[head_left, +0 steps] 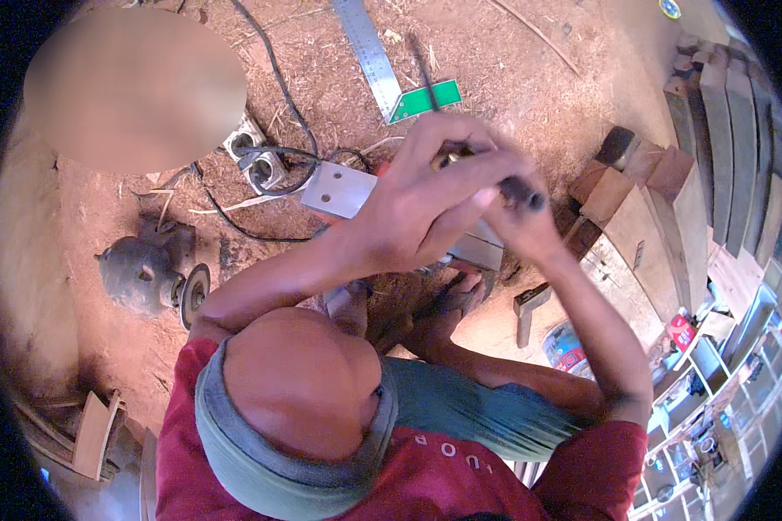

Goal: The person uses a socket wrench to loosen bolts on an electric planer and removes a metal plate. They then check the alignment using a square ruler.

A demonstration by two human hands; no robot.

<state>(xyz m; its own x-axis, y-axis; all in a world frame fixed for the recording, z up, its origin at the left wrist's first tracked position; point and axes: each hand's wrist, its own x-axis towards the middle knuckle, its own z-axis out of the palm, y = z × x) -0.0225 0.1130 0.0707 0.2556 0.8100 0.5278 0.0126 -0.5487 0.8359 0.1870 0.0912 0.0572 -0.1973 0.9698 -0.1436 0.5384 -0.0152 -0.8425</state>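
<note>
My left hand (pixel 417 195) and my right hand (pixel 523 227) meet in front of me, fingers closed around a small dark object (pixel 523 194) with a round black end. A brassy bit shows between the left fingers. Its kind is unclear, since the fingers hide most of it. A thin dark cord or rod (pixel 421 69), smeared, runs up from the hands. Beneath the left wrist lies a silver metal plate (pixel 337 188) with two holes. A grey metal block (pixel 478 247) shows under the right hand, close to my foot (pixel 465 291).
A try square (pixel 424 101) with a green handle lies ahead on the sawdust-strewn ground. Left are black cables (pixel 274 69), a socket block (pixel 265 169) and a bench grinder (pixel 139 273). Stacked timber (pixel 647 234), a small wooden piece (pixel 526 314) and a bucket (pixel 565 349) are right.
</note>
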